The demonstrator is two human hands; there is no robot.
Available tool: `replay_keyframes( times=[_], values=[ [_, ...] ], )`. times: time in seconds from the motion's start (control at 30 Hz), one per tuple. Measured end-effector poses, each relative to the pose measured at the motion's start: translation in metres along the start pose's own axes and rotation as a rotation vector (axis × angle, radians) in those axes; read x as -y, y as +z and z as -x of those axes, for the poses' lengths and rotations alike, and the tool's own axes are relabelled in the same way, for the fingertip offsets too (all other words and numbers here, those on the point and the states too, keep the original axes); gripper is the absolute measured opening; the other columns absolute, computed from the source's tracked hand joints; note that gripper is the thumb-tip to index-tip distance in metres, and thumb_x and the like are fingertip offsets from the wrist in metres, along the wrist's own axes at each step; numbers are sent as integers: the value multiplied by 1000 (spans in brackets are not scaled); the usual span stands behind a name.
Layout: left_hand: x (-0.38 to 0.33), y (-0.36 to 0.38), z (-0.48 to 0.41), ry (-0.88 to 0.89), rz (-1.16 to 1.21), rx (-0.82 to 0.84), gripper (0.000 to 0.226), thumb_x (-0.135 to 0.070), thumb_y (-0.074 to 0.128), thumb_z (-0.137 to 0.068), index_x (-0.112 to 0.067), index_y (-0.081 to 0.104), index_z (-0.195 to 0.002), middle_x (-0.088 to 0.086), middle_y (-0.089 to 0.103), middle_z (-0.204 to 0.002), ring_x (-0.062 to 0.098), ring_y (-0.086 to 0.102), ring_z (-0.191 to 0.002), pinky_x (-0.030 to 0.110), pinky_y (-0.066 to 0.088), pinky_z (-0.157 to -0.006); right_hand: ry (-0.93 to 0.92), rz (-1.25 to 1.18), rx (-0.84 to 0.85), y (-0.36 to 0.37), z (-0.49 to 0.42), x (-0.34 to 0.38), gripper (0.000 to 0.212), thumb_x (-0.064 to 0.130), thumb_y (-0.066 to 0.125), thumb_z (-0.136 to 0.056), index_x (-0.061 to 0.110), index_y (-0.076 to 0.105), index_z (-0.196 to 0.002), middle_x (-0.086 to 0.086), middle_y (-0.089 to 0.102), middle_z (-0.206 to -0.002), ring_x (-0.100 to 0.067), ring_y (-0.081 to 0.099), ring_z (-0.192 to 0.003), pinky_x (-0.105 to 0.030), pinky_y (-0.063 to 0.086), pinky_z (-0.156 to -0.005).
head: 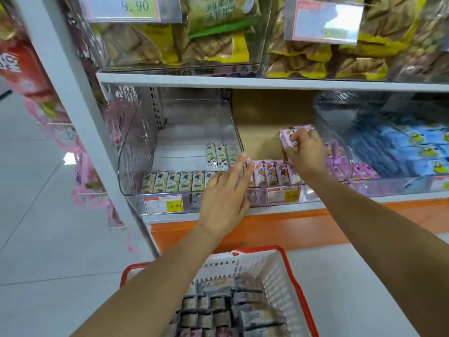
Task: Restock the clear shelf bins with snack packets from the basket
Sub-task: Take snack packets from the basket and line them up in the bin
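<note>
While right hand (305,152) pinches purple snack packets (290,133) just above the middle clear bin's (257,197) front row, likely starting a second row, left hand (226,190) lies open, fingers straight, seemingly steadying that row; basket (267,266) below both wrists

Both bare arms are stretched forward from the lower edge of the view, the left from the lower left, the right from the lower right. The left hand (224,195) is held flat, palm down, its fingers straight and close together, pointed up and to the right. The right hand (306,152) is raised higher, its back seen, its fingers curled round packets (288,136). The hands are seen apart.
</note>
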State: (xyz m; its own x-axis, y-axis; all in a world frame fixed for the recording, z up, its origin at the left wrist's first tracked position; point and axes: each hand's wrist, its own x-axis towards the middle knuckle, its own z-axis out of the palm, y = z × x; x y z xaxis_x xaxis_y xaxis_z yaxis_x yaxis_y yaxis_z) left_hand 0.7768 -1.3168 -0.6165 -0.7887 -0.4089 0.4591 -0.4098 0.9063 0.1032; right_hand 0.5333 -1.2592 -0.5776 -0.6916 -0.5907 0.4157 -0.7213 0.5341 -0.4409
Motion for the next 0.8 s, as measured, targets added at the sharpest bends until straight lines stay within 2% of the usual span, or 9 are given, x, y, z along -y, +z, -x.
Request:
replay_keyframes(
  times=[0.2,0.5,0.57,0.67,0.73,0.8],
  values=[
    [0,1,-1,-3,-18,-28,66,-29,51,-88,-16,35,-151,8,20,-162,20,52,-117,38,43,-100,47,-9,-33,11,-6,-1,28,17,74,-83,8,60,-105,-16,53,-116,-30,48,-109,-37,41,-92],
    [-2,-5,1,-20,25,45,69,-25,51,-90,-17,26,-154,6,8,-164,20,46,-128,39,39,-106,7,-9,93,-10,10,1,39,12,70,-85,8,59,-122,-15,49,-125,-30,50,-112,-36,43,-100],
    [-3,-10,2,-14,45,78,72,-23,51,-91,-18,21,-156,4,3,-165,21,39,-135,40,34,-112,-14,-42,72,-15,20,5,36,10,68,-86,10,60,-121,-13,52,-121,-28,53,-107,-38,46,-97],
    [-3,-18,7,18,33,117,75,-22,51,-94,-21,11,-157,2,-4,-165,24,16,-149,41,12,-122,-99,-104,12,-25,43,17,24,10,65,-89,11,62,-113,-8,58,-107,-21,55,-94,-40,50,-85],
    [-2,-24,17,48,2,102,74,-22,52,-93,-21,16,-157,4,6,-165,24,11,-151,40,2,-121,-155,-183,-12,-32,63,31,19,11,63,-91,12,63,-109,-2,59,-100,-17,56,-86,-37,52,-77],
    [0,-29,32,54,-16,60,68,-21,56,-89,-19,32,-152,8,29,-158,27,24,-146,42,4,-121,-182,-246,-2,-37,86,45,18,12,62,-91,13,63,-109,3,58,-94,-11,55,-77,-32,52,-70]
  ],
)
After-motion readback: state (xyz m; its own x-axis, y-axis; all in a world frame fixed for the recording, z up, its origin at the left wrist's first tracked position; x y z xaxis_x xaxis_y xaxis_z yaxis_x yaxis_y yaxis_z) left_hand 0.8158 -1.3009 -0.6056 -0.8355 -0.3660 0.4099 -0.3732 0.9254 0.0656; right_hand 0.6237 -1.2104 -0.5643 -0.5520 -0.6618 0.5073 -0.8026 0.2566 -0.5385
